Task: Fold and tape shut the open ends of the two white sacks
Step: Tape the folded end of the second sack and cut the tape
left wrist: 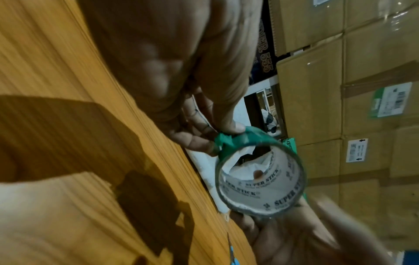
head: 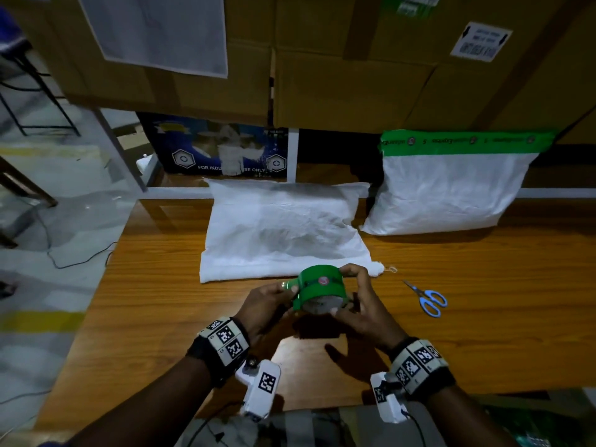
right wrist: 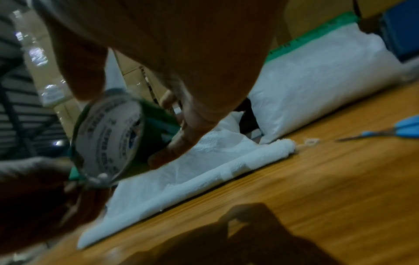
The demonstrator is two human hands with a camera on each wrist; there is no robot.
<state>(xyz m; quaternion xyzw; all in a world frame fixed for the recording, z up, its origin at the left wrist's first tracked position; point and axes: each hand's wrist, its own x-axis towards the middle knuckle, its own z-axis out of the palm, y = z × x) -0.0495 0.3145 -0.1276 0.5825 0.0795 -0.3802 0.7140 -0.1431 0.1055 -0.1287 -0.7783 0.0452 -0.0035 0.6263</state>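
The loose end of the green tape (head: 292,283) was pinched between thumb and fingertips of the left hand (head: 267,304), a short tab already lifted off the roll (head: 321,290). The roll itself was gripped by the right hand (head: 361,304), fingers curled over its far side and thumb under the near rim, so that the open core faced back toward the person. Both hands were held above the table (head: 483,333), not resting on it.

Just beyond the fingertips lay the flat sack (head: 283,227), its near edge folded over and untaped. That folded edge ran left to right across the table, directly under and beyond the roll. It was judged that the coming move turned on this: the tape would have to be drawn out along the same left-right line, the tab carried left by the left hand, which was nearer the sack's left corner, while the roll was kept toward the right.

Farther right, the second sack (head: 448,195) stood upright, its top already bound with green tape. The scissors (head: 429,300) lay on the table right of the right hand, within its reach.
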